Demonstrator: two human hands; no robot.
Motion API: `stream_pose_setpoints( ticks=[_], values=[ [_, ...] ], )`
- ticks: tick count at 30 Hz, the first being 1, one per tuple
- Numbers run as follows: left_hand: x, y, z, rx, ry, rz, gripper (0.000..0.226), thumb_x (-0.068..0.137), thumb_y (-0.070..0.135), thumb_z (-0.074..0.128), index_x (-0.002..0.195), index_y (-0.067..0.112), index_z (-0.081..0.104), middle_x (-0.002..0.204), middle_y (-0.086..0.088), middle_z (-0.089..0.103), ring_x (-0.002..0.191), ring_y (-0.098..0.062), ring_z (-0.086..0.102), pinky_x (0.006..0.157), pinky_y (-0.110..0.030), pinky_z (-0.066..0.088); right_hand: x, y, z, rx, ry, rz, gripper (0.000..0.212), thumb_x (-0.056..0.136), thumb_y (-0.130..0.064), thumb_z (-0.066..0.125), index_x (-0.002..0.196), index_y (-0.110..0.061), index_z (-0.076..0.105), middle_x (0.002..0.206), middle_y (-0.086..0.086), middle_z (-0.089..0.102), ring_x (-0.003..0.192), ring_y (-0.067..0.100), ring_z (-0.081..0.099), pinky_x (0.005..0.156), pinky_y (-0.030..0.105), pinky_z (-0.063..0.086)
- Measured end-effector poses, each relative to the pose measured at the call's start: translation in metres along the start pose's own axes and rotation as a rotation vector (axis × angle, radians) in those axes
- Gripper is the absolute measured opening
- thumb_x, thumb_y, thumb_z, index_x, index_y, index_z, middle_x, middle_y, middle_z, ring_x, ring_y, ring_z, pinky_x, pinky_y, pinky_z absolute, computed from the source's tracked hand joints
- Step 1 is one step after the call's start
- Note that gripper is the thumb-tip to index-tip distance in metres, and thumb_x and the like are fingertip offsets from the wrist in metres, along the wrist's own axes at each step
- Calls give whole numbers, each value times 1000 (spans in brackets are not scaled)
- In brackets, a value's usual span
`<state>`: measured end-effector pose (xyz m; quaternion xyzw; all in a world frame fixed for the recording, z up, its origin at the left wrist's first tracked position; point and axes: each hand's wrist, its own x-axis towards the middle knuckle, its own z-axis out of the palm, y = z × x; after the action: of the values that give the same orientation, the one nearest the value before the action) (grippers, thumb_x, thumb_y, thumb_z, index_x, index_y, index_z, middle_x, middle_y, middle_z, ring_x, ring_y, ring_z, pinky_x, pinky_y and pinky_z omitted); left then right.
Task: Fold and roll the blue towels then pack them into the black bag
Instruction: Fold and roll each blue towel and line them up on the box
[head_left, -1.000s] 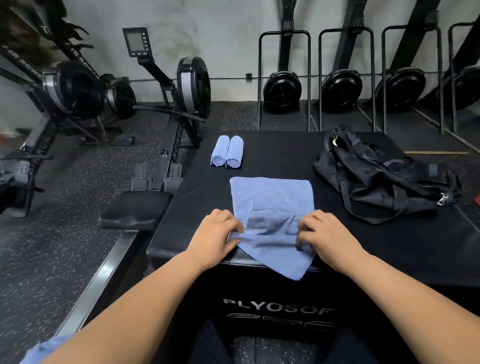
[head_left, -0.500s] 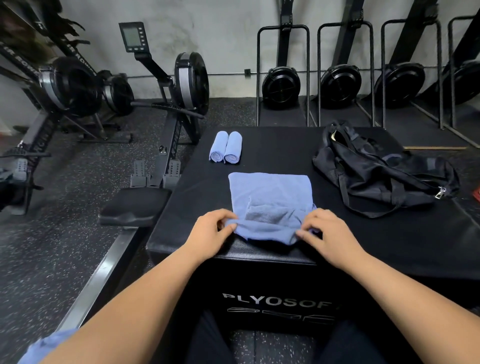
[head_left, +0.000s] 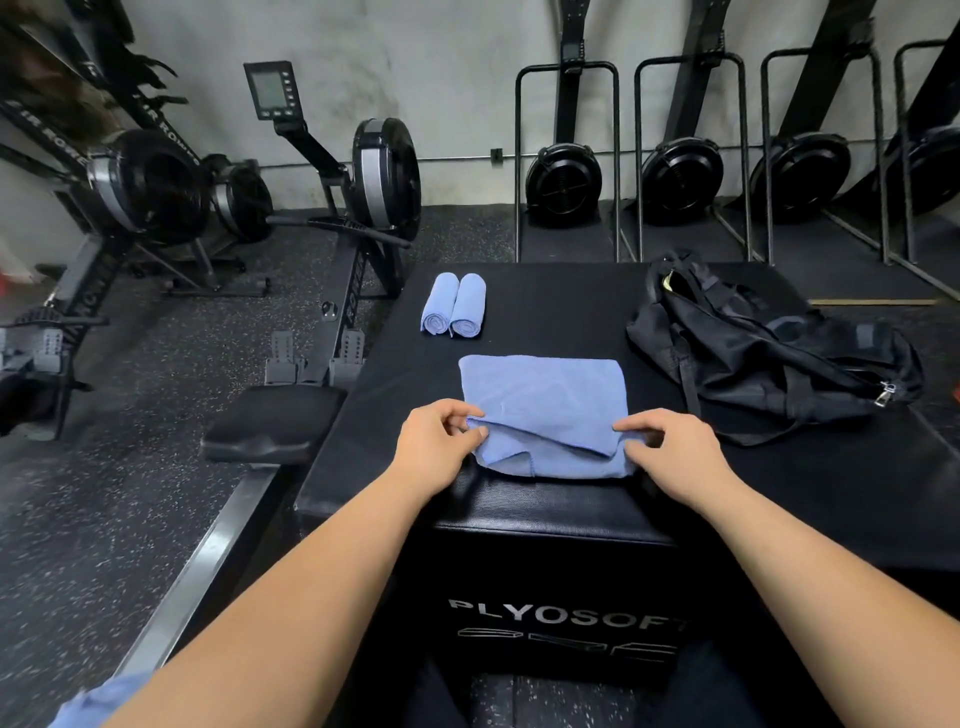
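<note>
A blue towel (head_left: 543, 395) lies flat on the black plyo box (head_left: 545, 306), its near edge lifted and folded over. My left hand (head_left: 434, 449) pinches the towel's near left corner. My right hand (head_left: 672, 449) pinches the near right corner. Two rolled blue towels (head_left: 453, 305) lie side by side at the box's far left. The black bag (head_left: 763, 358) lies slumped on the right of the box, its zip open at the far end.
Rowing machines (head_left: 363, 208) stand on the rubber floor to the left, one seat (head_left: 272, 423) close to the box's left edge. Upright stored rowers (head_left: 680, 176) line the back wall. A bit of blue cloth (head_left: 98, 701) shows at the bottom left.
Both hands lifted the towel's hanging near edge up off the box front and brought it forward over the flat part, making a fold along the near side.
</note>
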<state>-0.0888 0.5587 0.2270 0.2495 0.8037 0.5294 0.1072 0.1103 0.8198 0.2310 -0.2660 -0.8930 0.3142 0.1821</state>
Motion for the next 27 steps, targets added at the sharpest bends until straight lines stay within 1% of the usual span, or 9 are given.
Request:
stream_pose_setpoints(
  ticks=[2, 3, 6, 8, 13, 16, 20, 24, 27],
  values=[
    [1, 1, 4, -20, 45, -35, 24, 86, 10, 80, 102, 27, 77, 91, -7, 75, 70, -9, 60, 83, -33, 58, -1, 2, 2, -82, -16, -74, 36, 73, -14, 84, 106, -29, 80, 103, -14, 71, 89, 0, 62, 83, 7, 41],
    [1, 1, 6, -17, 68, -48, 25, 87, 9, 78, 104, 27, 76, 89, -6, 73, 69, -8, 60, 83, -32, 57, -1, 4, 3, -121, -24, -100, 38, 72, -20, 88, 108, -28, 79, 105, -12, 71, 94, 9, 63, 88, 18, 47],
    [3, 0, 5, -18, 97, -66, 24, 87, 9, 78, 103, 26, 76, 77, 6, 66, 65, -5, 57, 77, -27, 53, 1, 6, 4, -182, 58, -117, 23, 77, -29, 89, 97, -30, 78, 95, -8, 70, 91, 19, 63, 83, 37, 52],
    [6, -1, 3, -54, 85, -81, 22, 87, 10, 80, 102, 25, 76, 78, 6, 67, 66, -7, 58, 76, -27, 53, 3, 2, 4, -144, 136, -109, 8, 83, -31, 84, 85, -31, 76, 86, -9, 67, 84, 17, 62, 78, 36, 50],
    [5, 3, -8, -103, -63, -111, 24, 83, 16, 89, 103, 18, 76, 91, -11, 78, 76, -14, 70, 79, -35, 59, 14, -6, -1, 106, 178, 56, 9, 90, -25, 77, 81, -27, 75, 89, -13, 72, 83, 9, 64, 80, 28, 44],
    [5, 3, -15, 15, -133, -109, 27, 79, 16, 92, 100, 20, 76, 87, -3, 77, 74, -9, 68, 79, -29, 57, 20, -6, -5, 225, 173, 124, 10, 95, -29, 72, 86, -26, 73, 75, -12, 71, 76, 11, 63, 70, 30, 42],
    [10, 2, -21, 200, -93, -92, 9, 85, 19, 85, 85, 25, 78, 67, 10, 71, 60, -2, 59, 69, -24, 48, 20, -2, -10, 309, 175, 147, 10, 99, -18, 65, 94, -26, 69, 60, -12, 60, 63, 10, 50, 64, 28, 41],
    [11, 10, -24, 201, -110, -97, 17, 94, 28, 78, 84, 15, 75, 63, 0, 72, 56, -10, 63, 68, -28, 53, 18, -6, -14, 277, 110, 120, 31, 98, -9, 57, 92, -32, 77, 86, -13, 73, 68, 9, 55, 66, 26, 43],
    [9, 17, -26, 46, -109, -151, 20, 90, 26, 84, 89, 7, 77, 63, 1, 71, 53, -8, 59, 61, -23, 51, 16, -9, -16, 330, 102, 145, 22, 88, -19, 70, 90, -37, 82, 88, -15, 77, 80, 12, 66, 77, 30, 50]
  ],
)
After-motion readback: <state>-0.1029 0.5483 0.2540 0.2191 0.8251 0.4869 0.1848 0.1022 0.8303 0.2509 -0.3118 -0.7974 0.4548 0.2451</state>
